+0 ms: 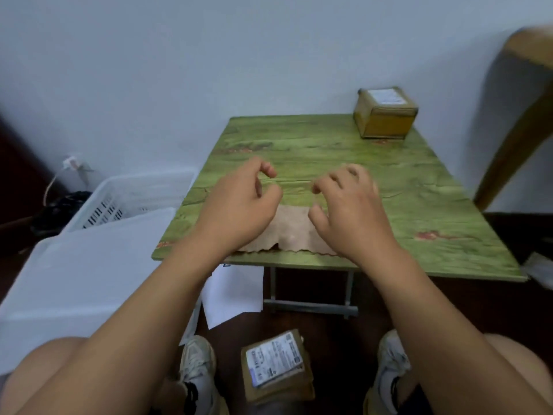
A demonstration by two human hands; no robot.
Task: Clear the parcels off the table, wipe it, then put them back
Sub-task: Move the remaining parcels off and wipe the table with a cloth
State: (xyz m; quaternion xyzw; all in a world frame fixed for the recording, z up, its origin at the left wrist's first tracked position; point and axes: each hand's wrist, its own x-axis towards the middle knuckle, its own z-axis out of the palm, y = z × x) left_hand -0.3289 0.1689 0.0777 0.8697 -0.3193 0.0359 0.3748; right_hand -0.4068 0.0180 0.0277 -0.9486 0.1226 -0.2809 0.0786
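Tan cloth (pixel 291 232) lies flat at table's (pixel 419 205) near edge. Left hand (pixel 239 202) and right hand (pixel 350 205) hover just above it, fingers loosely curled, holding nothing. One parcel (pixel 384 113) at far right corner, another parcel (pixel 276 365) on floor between shoes.

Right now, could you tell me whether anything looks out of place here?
One parcel sits on the table's far right corner, while another parcel lies on the floor between the person's shoes. A brown cloth lies at the near edge, beneath both hands.
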